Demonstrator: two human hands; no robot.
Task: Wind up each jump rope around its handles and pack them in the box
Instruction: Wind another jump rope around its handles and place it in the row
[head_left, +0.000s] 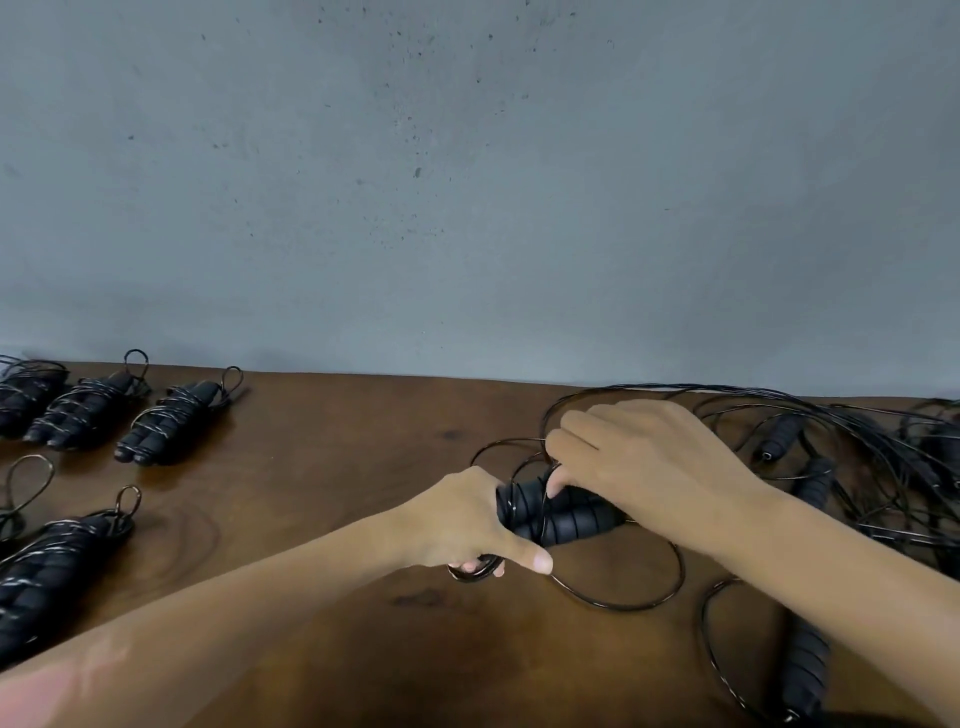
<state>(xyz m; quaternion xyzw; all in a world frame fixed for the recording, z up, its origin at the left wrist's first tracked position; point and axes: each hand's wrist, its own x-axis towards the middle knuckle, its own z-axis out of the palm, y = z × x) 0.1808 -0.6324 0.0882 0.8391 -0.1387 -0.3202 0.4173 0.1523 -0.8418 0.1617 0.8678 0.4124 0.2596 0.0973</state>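
Observation:
My left hand grips the left end of a pair of black ribbed jump rope handles held together just above the brown table. A few turns of thin black cord lie around the handles. My right hand is over the handles and pinches the cord, which loops loosely on the table below and right of the handles. No box is in view.
Several wound jump ropes lie at the left: three in a back row and one nearer. A tangle of unwound ropes with loose handles covers the right side. A grey wall rises behind the table.

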